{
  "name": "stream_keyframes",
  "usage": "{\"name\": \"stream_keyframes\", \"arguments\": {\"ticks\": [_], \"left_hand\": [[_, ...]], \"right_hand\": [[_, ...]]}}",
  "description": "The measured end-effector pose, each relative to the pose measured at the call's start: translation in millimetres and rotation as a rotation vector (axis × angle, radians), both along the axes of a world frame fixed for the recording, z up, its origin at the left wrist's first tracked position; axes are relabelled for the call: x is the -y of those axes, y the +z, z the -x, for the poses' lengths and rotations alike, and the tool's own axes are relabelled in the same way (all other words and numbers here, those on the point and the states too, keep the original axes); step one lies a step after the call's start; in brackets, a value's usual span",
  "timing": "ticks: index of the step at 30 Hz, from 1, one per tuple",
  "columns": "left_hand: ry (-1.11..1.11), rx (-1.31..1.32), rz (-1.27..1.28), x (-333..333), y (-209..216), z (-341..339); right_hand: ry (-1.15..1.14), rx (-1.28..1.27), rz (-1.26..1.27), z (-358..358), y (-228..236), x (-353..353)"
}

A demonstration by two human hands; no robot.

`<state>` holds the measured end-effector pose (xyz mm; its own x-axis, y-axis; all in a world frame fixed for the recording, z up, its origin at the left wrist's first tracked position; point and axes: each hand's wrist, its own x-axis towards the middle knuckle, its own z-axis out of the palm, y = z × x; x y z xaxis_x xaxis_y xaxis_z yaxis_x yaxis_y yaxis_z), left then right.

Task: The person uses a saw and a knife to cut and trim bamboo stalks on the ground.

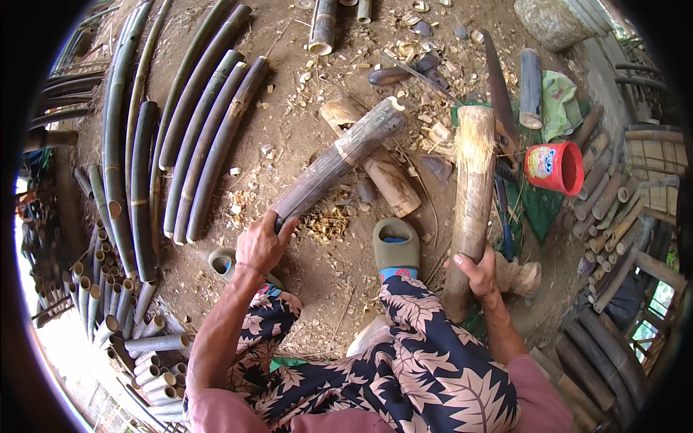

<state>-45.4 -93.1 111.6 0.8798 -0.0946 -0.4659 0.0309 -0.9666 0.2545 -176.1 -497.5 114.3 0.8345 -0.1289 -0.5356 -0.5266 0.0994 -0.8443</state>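
My left hand (261, 244) grips the near end of a dark bamboo section (339, 157), which slants up and to the right across a pale wooden log (381, 169) lying on the dirt. My right hand (477, 273) is closed around the lower part of a thick, pale wooden billet (473, 180) that stands nearly upright. Between the hands my foot in a grey-green slipper (395, 247) rests on the ground. My patterned trousers fill the lower middle.
Long dark bamboo poles (195, 137) lie at the left, with short cut tubes (137, 339) stacked at lower left. A hand saw (502, 94), a red plastic cup (556, 167), a green cloth (559, 101) and wood chips lie at upper right. More bamboo pieces (606, 195) pile up on the right.
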Motion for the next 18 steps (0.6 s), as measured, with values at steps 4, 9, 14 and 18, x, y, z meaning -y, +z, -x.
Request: {"name": "stream_keyframes", "arguments": {"ticks": [4, 9, 14, 18], "left_hand": [[-0.023, 0.061, 0.016, -1.9, -4.0, 2.8], [-0.002, 0.016, 0.006, 0.1, -3.3, -0.5], [-0.019, 0.052, 0.02, -1.9, -6.3, -0.7], [-0.033, 0.072, 0.023, -2.2, -7.8, 1.5]], "right_hand": [[-0.005, -0.008, 0.025, -0.6, 0.6, 0.0], [-0.019, -0.022, -0.011, 1.6, -4.0, 2.6], [-0.012, -0.013, 0.0, 1.6, -4.9, 1.8], [-0.004, -0.017, 0.009, 0.8, -5.3, 1.2]]}}
